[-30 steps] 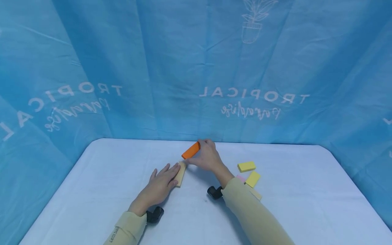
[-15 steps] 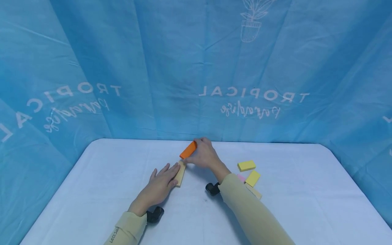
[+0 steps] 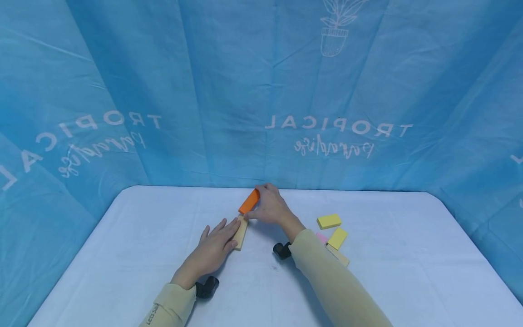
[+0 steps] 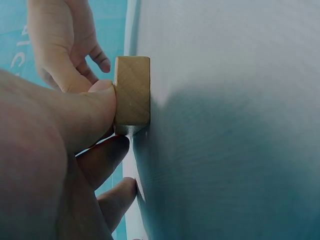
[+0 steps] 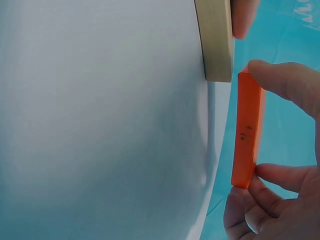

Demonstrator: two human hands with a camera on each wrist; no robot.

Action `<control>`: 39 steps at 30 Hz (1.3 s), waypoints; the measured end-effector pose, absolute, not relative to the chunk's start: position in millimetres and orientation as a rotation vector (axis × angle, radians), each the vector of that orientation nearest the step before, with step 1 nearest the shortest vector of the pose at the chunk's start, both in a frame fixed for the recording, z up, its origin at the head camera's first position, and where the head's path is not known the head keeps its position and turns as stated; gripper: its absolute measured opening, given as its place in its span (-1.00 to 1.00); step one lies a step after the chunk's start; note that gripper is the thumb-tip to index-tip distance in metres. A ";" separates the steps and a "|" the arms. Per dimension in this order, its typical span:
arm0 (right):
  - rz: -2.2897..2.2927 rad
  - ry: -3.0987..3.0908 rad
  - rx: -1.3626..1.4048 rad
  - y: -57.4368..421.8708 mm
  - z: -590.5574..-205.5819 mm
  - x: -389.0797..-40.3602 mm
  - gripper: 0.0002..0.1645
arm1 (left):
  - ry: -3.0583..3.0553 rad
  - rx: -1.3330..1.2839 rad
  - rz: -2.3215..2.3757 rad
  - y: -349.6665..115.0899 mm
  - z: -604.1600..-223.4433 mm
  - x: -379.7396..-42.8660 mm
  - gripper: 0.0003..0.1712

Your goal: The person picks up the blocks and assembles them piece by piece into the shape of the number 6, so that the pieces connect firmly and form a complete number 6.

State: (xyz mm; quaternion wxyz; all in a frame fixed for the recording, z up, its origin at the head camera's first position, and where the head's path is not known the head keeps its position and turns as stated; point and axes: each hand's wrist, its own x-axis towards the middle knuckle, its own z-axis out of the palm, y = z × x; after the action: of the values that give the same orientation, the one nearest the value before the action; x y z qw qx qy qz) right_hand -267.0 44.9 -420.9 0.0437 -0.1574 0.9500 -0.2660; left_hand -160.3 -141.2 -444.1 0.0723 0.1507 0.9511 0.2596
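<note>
A plain wooden block (image 3: 242, 233) lies flat on the white table. My left hand (image 3: 210, 252) rests on it with fairly straight, spread fingers; in the left wrist view the thumb (image 4: 102, 102) touches the block's upper side. My right hand (image 3: 271, 206) grips an orange block (image 3: 249, 201) by its two ends, thumb at the near end and fingers at the far end. This orange block is tilted and held just above the table, beyond the wooden block's far end. The right wrist view shows a narrow gap between the two blocks, and small dark marks (image 5: 243, 134) on the orange one.
Right of my right forearm lie two yellow blocks (image 3: 328, 221), a partly hidden pink block (image 3: 321, 237) and another plain wooden block (image 3: 338, 255). A blue curtain (image 3: 229, 113) hangs behind the table's far edge. Black wrist cameras (image 3: 207, 287) sit at both cuffs.
My right hand has shifted slightly left with the orange block, bringing it closer to the wooden block's far end. The left hand and the wooden block have stayed in place.
</note>
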 end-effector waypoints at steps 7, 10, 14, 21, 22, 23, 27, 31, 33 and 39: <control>-0.780 2.898 -0.484 46.9 -422.1 -270.1 0.08 | 2.870 0.470 0.776 -141.1 -443.1 -157.9 -0.32; -0.780 2.893 -0.475 47.6 -422.9 -271.2 0.08 | 2.873 0.472 0.777 -140.9 -442.5 -157.7 -0.33; -0.787 2.885 -0.475 47.9 -424.5 -272.6 0.08 | 2.870 0.460 0.783 -140.5 -442.9 -159.1 -0.32; -0.780 2.870 -0.487 48.1 -426.6 -273.7 0.07 | 2.868 0.454 0.780 -139.9 -444.3 -159.3 -0.31; -0.777 2.869 -0.487 48.1 -426.9 -274.0 0.07 | 2.869 0.455 0.779 -140.0 -444.5 -159.3 -0.31; -0.776 2.867 -0.489 48.1 -427.2 -274.3 0.07 | 2.869 0.456 0.780 -140.0 -444.3 -159.2 -0.31; -0.768 2.856 -0.490 48.1 -427.7 -275.5 0.06 | 2.873 0.463 0.777 -140.2 -443.4 -158.9 -0.31; -0.767 2.843 -0.481 48.7 -428.9 -276.4 0.05 | 2.875 0.472 0.771 -140.8 -442.7 -158.6 -0.32; -0.767 2.836 -0.479 49.0 -429.5 -277.0 0.05 | 2.878 0.474 0.767 -141.1 -442.7 -158.6 -0.32; -0.765 2.816 -0.491 49.3 -430.1 -278.6 0.03 | 2.873 0.454 0.766 -140.7 -443.6 -159.5 -0.31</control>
State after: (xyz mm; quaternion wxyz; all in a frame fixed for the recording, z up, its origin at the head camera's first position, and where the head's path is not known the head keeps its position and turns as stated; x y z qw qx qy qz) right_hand -278.6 49.3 -430.1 0.0910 -0.1653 0.9477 -0.2575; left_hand -159.5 -140.7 -443.6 0.0667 0.1506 0.9530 0.2542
